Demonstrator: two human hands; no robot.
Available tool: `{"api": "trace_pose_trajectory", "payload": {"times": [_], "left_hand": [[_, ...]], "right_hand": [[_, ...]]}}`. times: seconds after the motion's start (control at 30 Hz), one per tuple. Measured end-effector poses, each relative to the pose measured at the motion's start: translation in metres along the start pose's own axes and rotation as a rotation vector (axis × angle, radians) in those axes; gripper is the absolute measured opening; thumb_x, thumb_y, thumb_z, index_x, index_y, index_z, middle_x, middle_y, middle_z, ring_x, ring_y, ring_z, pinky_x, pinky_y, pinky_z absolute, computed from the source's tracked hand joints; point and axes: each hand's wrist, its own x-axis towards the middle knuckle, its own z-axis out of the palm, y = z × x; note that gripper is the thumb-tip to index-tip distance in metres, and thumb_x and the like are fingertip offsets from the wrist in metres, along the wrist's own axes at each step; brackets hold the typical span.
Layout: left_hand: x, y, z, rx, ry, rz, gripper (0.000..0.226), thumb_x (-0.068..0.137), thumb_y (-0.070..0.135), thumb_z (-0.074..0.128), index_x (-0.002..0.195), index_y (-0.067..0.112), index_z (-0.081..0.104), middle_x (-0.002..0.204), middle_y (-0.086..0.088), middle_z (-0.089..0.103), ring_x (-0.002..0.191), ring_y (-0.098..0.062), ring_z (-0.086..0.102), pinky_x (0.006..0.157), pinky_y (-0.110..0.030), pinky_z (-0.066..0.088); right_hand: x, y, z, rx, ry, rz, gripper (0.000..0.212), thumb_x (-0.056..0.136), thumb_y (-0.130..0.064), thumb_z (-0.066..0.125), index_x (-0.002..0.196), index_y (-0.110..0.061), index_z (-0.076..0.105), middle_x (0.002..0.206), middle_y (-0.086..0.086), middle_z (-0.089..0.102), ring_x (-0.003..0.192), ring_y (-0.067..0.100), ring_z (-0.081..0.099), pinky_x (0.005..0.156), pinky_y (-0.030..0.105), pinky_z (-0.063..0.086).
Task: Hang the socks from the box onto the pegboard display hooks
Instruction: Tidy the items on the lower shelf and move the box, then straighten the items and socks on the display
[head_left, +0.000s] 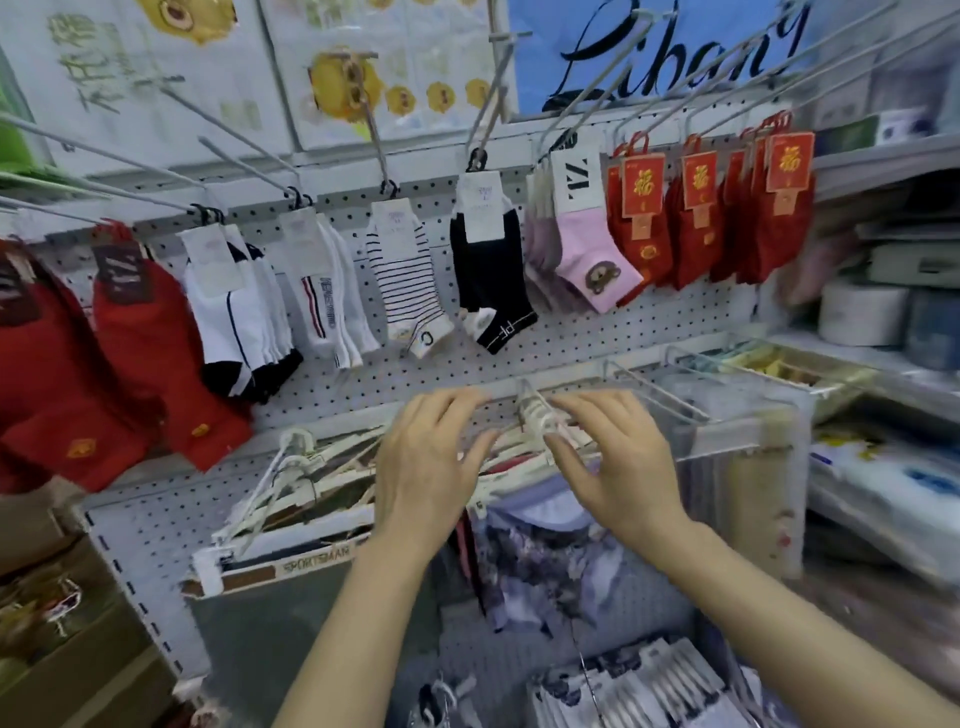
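Sock pairs hang in a row from long wire hooks on the white pegboard: red socks at left, white ones, a striped pair, a black pair, pink ones, and red carded ones at right. Below that row, my left hand and my right hand reach side by side with fingers spread and relaxed. Their fingertips lie at a bunch of white plastic hangers on a lower hook. Neither hand holds a sock. Packaged socks lie at the bottom of the view.
Garments on white hangers and a patterned purple cloth hang under my hands. Clear packets hang at right on wire hooks. A cardboard box stands lower left. Shelves with packaged goods fill the right side.
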Motion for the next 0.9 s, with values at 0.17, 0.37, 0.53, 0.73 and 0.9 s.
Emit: {"api": "trace_pose_trajectory", "payload": {"times": [0.17, 0.37, 0.53, 0.73, 0.9], "left_hand": [[-0.058, 0.018, 0.007, -0.115, -0.116, -0.019, 0.032, 0.087, 0.027, 0.073, 0.117, 0.017, 0.068, 0.112, 0.001, 0.067, 0.102, -0.022, 0.061, 0.083, -0.037, 0.054], [-0.127, 0.054, 0.029, -0.213, -0.294, -0.005, 0.030, 0.089, 0.032, 0.070, 0.117, 0.022, 0.067, 0.111, 0.007, 0.066, 0.103, -0.016, 0.060, 0.080, -0.030, 0.051], [-0.172, 0.108, 0.061, -0.292, -0.427, 0.049, 0.028, 0.086, 0.029, 0.074, 0.112, 0.020, 0.068, 0.106, 0.004, 0.067, 0.098, -0.018, 0.061, 0.075, -0.030, 0.052], [-0.212, 0.190, 0.119, -0.411, -0.619, 0.092, 0.027, 0.084, 0.030, 0.075, 0.110, 0.024, 0.068, 0.105, 0.008, 0.067, 0.094, -0.016, 0.061, 0.076, -0.031, 0.052], [-0.230, 0.272, 0.171, -0.498, -0.759, 0.158, 0.027, 0.082, 0.028, 0.072, 0.108, 0.027, 0.067, 0.106, 0.008, 0.066, 0.096, -0.019, 0.063, 0.077, -0.032, 0.053]], "right_hand": [[-0.068, -0.023, -0.024, -0.124, -0.123, 0.127, 0.034, 0.093, -0.031, 0.058, 0.118, -0.009, 0.067, 0.108, 0.003, 0.068, 0.101, 0.021, 0.057, 0.090, 0.032, 0.046], [-0.146, -0.027, -0.063, -0.251, -0.217, 0.272, 0.029, 0.088, -0.023, 0.068, 0.113, -0.009, 0.068, 0.102, 0.004, 0.069, 0.095, 0.024, 0.060, 0.082, 0.034, 0.049], [-0.213, -0.010, -0.103, -0.354, -0.305, 0.421, 0.028, 0.083, -0.018, 0.075, 0.108, -0.008, 0.069, 0.095, 0.005, 0.069, 0.086, 0.027, 0.061, 0.075, 0.038, 0.053], [-0.292, 0.026, -0.165, -0.436, -0.409, 0.611, 0.025, 0.082, -0.023, 0.067, 0.104, -0.013, 0.069, 0.093, 0.001, 0.067, 0.084, 0.029, 0.061, 0.070, 0.037, 0.052], [-0.344, 0.066, -0.225, -0.523, -0.504, 0.721, 0.029, 0.074, -0.020, 0.075, 0.102, -0.014, 0.071, 0.087, 0.001, 0.066, 0.077, 0.028, 0.062, 0.066, 0.034, 0.051]]}}
